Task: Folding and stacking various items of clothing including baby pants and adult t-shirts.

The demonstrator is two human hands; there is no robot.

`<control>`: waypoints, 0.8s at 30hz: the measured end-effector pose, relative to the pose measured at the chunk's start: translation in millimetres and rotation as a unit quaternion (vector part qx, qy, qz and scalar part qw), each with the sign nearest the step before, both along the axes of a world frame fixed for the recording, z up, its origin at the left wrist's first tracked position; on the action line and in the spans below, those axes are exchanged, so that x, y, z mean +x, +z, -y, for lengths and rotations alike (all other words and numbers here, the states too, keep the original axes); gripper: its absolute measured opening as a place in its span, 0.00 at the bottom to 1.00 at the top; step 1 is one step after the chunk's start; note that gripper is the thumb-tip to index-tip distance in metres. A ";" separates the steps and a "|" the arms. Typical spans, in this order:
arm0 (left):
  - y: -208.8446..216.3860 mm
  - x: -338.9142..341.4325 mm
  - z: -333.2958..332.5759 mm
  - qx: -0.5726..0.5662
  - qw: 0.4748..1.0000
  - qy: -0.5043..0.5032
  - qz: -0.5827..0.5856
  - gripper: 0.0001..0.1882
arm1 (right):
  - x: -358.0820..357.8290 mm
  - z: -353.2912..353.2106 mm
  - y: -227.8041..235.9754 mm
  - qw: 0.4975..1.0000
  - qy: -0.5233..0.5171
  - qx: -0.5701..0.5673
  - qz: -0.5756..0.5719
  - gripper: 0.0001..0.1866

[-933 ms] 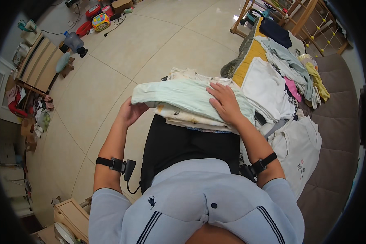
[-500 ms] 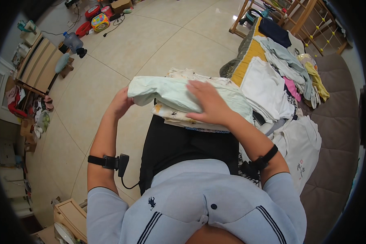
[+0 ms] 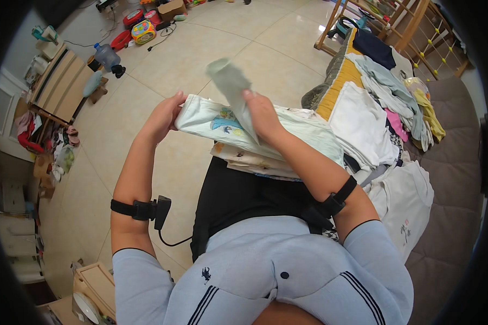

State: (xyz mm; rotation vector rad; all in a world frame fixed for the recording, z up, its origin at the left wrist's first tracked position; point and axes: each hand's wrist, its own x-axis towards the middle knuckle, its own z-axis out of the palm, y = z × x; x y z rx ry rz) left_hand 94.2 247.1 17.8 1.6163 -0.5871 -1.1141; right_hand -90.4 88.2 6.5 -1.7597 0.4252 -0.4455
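I see the left hand (image 3: 164,120) gripping one end of a pale green garment (image 3: 200,120); right of its fingers, the right hand (image 3: 262,115) holds up a flap (image 3: 229,84) reaching above its fingertips. Below those fingertips lie cream patterned clothes (image 3: 244,157); farther right, white clothes (image 3: 360,122).

Across the pale tiled floor (image 3: 282,46): translucent blue plastic water jug (image 3: 108,56), multicoloured cube toy (image 3: 143,32)
Left side: light wooden drawer chest (image 3: 59,84)
Right side: brown quilted sofa (image 3: 454,157)
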 end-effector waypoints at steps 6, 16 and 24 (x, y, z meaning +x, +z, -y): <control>-34.2 -1.4 0.2 0.048 0.996 0.021 0.069 0.14 | -8.8 5.2 0.8 0.952 -0.152 0.219 0.150 0.25; -75.4 -8.3 -3.2 0.097 0.993 0.025 0.060 0.13 | -3.9 -23.5 -31.7 0.973 0.101 -0.195 0.077 0.25; -86.0 -10.7 -5.0 0.090 0.990 0.094 0.050 0.11 | -69.1 36.4 -18.5 0.893 0.114 -0.436 -0.015 0.25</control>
